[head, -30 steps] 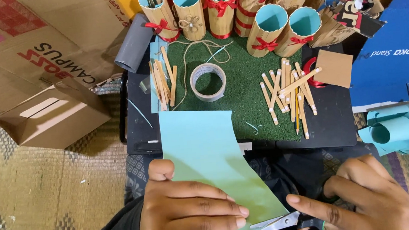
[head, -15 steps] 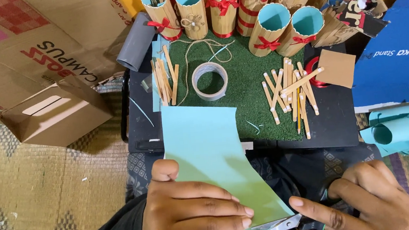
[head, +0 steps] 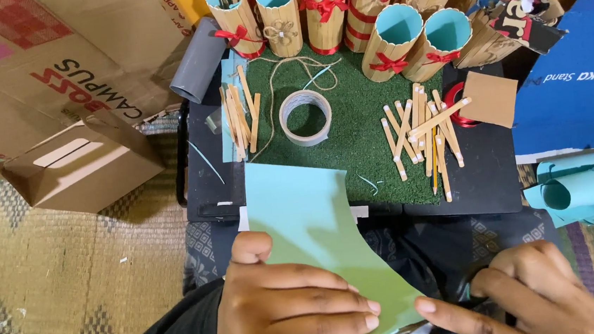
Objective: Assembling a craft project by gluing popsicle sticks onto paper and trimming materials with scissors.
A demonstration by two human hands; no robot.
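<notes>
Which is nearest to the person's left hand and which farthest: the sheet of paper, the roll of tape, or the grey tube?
From the left hand, in the head view:
1. The light blue sheet of paper, held in that hand's grip, just above it.
2. The roll of tape, farther up on the green mat.
3. The grey tube, farthest, at the upper left by the cardboard.
</notes>
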